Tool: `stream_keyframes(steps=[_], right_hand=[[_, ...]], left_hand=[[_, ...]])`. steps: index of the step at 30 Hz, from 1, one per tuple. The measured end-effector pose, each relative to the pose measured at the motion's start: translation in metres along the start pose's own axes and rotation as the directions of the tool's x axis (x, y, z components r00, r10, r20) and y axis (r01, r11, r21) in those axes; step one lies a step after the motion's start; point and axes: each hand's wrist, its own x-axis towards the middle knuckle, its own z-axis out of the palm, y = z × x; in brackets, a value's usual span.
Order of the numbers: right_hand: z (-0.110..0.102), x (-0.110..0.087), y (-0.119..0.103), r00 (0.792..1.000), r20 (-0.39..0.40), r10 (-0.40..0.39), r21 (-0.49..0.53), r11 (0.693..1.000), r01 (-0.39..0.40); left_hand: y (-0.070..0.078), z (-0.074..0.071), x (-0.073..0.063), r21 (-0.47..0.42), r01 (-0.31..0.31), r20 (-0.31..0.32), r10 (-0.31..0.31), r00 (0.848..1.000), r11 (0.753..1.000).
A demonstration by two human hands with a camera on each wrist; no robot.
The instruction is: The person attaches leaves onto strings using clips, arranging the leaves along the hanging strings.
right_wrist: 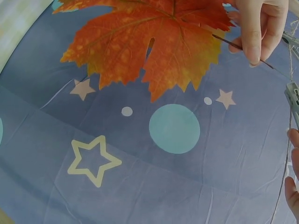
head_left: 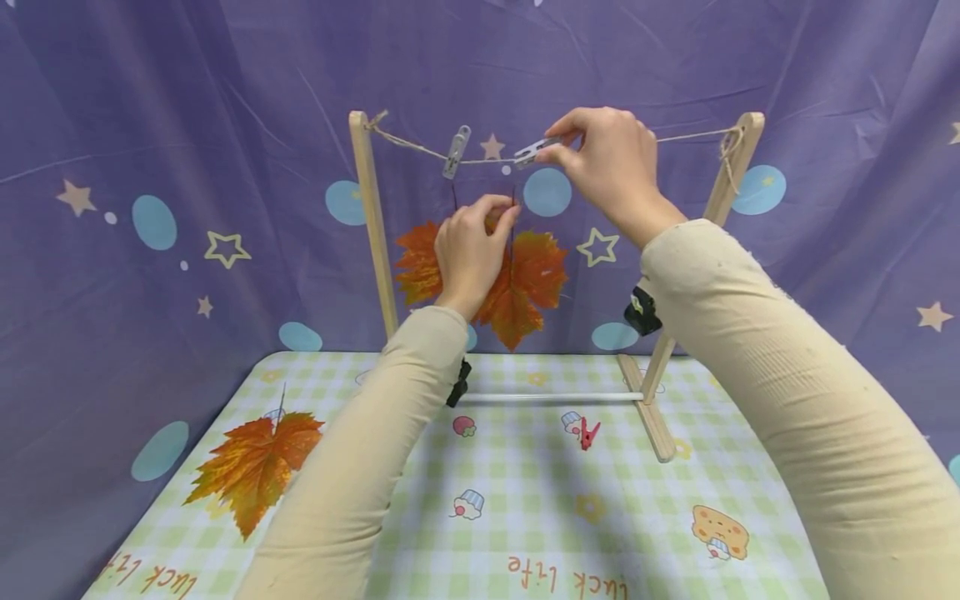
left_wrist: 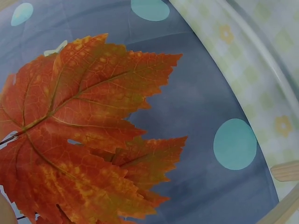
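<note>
Worktop (head_left: 525, 500): under the string (head_left: 483, 162), bearing a loose leaf (head_left: 258, 467) and red clothespin (head_left: 587, 434).
Held leaf (head_left: 513, 292): just below the string, beside a hanging leaf (head_left: 420, 262).
Right hand (head_left: 617, 162): pinches a grey clothespin (head_left: 528, 152) at the string.
Left hand (head_left: 474, 250): pinches the held leaf's stem (head_left: 513, 200), below the string.
Grey clothespin: pegging seems in hand; next move calls for raising the stem into its mouth.

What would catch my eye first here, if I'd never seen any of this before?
Probably the fiery orange leaf that the left hand holds by its stem, just below the string stretched across the wooden frame. Above it, at the string, the right hand pinches a gray clothespin. At the left, another leaf lies on the checked tablecloth.
</note>
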Motion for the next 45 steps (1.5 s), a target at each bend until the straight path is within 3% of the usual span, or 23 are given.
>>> stream_keyframes(steps=[9, 20, 26, 38, 45], right_hand=[[0.001, 0.0, -0.001, 0.996, 0.092, -0.018, -0.027, 0.999, 0.021], [0.003, 0.001, -0.001, 0.984, 0.174, -0.031, -0.06, 0.997, 0.042], [0.001, 0.004, -0.002, 0.979, 0.185, -0.089, -0.075, 0.992, 0.104], [-0.005, 0.013, -0.007, 0.943, 0.307, -0.125, -0.129, 0.977, 0.171], [-0.005, 0.013, -0.008, 0.921, 0.373, -0.11, -0.104, 0.982, 0.159]], left_hand=[[-0.004, 0.002, -0.005, -0.001, 0.033, 0.019, -0.033, 0.999, 0.999], [-0.007, 0.007, -0.009, 0.007, 0.03, 0.033, -0.03, 0.999, 1.0], [-0.01, 0.008, -0.009, 0.01, 0.017, 0.017, -0.017, 1.0, 1.0], [-0.011, 0.005, -0.006, 0.021, -0.032, 0.02, 0.031, 0.999, 0.999], [-0.01, 0.004, -0.005, 0.03, -0.012, 0.03, 0.011, 0.999, 0.999]])
